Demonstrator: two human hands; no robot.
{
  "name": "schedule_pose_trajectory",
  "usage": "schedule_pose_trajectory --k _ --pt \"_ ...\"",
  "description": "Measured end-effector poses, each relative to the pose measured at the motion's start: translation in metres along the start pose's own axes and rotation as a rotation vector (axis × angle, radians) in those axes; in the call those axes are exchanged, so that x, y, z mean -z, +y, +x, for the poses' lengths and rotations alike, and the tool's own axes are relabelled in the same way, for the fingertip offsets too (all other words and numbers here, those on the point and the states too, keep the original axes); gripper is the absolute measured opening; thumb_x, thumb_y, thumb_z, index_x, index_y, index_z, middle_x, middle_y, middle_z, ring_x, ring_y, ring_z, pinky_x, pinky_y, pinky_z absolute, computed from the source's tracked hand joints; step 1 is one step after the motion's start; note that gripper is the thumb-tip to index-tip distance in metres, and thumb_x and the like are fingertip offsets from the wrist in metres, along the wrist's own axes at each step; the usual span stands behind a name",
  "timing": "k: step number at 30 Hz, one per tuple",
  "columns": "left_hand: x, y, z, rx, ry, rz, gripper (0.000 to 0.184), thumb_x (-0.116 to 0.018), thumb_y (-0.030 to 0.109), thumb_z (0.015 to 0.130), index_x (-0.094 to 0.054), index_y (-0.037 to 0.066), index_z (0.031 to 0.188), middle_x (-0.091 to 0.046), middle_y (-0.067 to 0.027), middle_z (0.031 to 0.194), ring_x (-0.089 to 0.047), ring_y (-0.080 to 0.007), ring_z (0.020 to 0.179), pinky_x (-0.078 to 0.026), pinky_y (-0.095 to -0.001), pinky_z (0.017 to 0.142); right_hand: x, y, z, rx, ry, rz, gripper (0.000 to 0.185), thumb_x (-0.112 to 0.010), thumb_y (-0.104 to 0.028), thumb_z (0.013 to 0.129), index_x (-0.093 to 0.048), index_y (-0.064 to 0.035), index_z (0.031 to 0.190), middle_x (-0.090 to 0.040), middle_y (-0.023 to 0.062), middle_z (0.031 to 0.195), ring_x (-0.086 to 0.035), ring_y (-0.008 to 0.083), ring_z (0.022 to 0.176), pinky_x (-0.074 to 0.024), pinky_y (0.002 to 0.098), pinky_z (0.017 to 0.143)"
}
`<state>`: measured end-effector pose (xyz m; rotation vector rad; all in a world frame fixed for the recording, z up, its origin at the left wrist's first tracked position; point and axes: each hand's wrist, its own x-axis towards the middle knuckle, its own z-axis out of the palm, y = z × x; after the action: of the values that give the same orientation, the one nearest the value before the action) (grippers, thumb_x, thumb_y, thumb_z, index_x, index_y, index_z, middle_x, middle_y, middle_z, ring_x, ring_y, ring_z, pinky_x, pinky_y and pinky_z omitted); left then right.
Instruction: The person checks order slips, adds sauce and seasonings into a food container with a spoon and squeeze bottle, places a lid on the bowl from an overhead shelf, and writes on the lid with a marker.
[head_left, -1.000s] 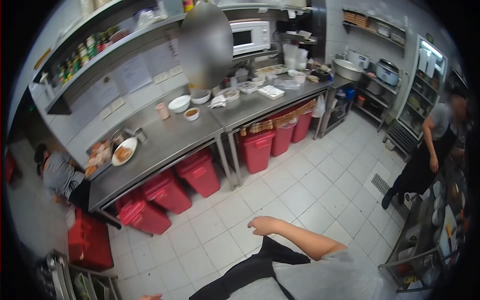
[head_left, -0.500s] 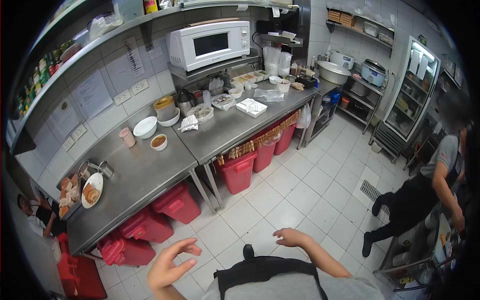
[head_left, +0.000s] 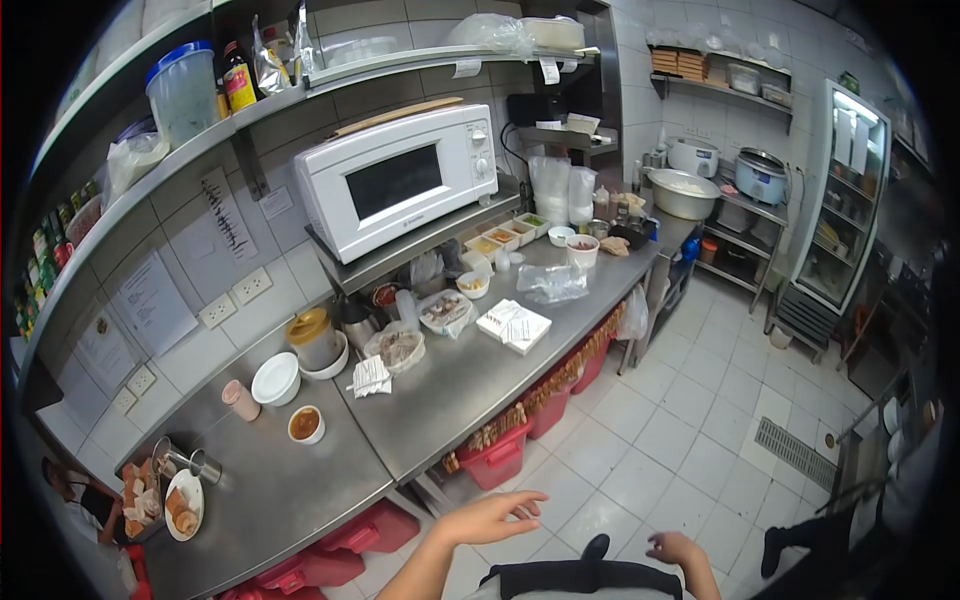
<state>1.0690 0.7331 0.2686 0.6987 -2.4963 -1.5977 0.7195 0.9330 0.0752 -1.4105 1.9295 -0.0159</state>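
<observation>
My left hand [head_left: 495, 518] is held out over the tiled floor, just in front of the steel counter [head_left: 400, 440]. Its fingers are loosely apart and hold nothing. Lower right, my right hand [head_left: 675, 548] hangs above the floor with slightly bent fingers, nothing visible in it. On the counter, nearest to my left hand, lies a white box [head_left: 513, 327] with paper slips on top. Farther left stand a bowl of brown sauce [head_left: 306, 426], a lidded white bowl [head_left: 276, 379], a pink cup [head_left: 240, 400] and an oval plate of food [head_left: 186, 506].
Red bins [head_left: 500, 458] stand under the counter. A white microwave [head_left: 400, 180] sits on a wall shelf above. Beyond are a large metal bowl [head_left: 684, 195], a rice cooker [head_left: 760, 174] and a glass-door fridge [head_left: 835, 200]. A co-worker's dark-clothed leg [head_left: 810, 540] shows at right.
My view has moved nearer the counter and turned, so the microwave looks larger. Both hands have shifted right in the picture. The co-worker at right is now mostly out of view.
</observation>
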Motion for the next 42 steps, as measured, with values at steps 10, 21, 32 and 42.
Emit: schedule_pose_trajectory --k 10,21,32,42 --pt "0.053 -0.032 0.194 0.081 0.109 0.036 0.051 -0.056 0.03 0.089 -0.041 0.002 0.129 -0.058 -0.0141 0.108 -0.057 -0.0212 0.099 -0.045 -0.0313 0.086 0.207 0.034 0.161 0.105 0.124 0.029 0.047 -0.065 -0.029 0.074 -0.059 -0.004 0.113 -0.063 0.0177 0.103 -0.06 0.0335 0.096 -0.0476 0.0391 0.084" --pt "0.141 -0.091 0.287 0.34 0.339 -0.221 0.052 -0.059 0.028 0.088 -0.042 0.001 0.128 -0.058 -0.0088 0.106 -0.056 -0.0139 0.092 -0.045 -0.027 0.083 0.325 -0.021 0.388 0.517 -0.026 -0.159 0.047 -0.062 -0.031 0.078 -0.056 -0.0028 0.115 -0.062 0.0188 0.105 -0.059 0.0335 0.098 -0.0458 0.0393 0.086" --pt "0.297 -0.145 0.475 0.257 0.471 0.002 0.052 -0.06 0.026 0.086 -0.043 0.002 0.129 -0.049 -0.0163 0.122 -0.055 -0.0206 0.105 -0.043 -0.03 0.09 0.458 -0.029 0.538 0.575 0.396 -0.025 0.038 -0.067 -0.019 0.07 -0.06 0.0012 0.101 -0.063 0.0207 0.092 -0.06 0.0353 0.085 -0.0481 0.0405 0.077" --pt "0.312 -0.195 0.554 0.495 0.838 0.212 0.063 -0.065 0.035 0.078 -0.045 0.0 0.126 -0.044 -0.0242 0.125 -0.044 -0.0336 0.117 -0.038 -0.0365 0.096 0.568 -0.008 0.68 0.349 0.487 -0.125 0.067 -0.061 -0.017 0.075 -0.03 -0.0046 0.134 -0.055 0.0221 0.111 -0.059 0.0373 0.091 -0.0491 0.0441 0.077"
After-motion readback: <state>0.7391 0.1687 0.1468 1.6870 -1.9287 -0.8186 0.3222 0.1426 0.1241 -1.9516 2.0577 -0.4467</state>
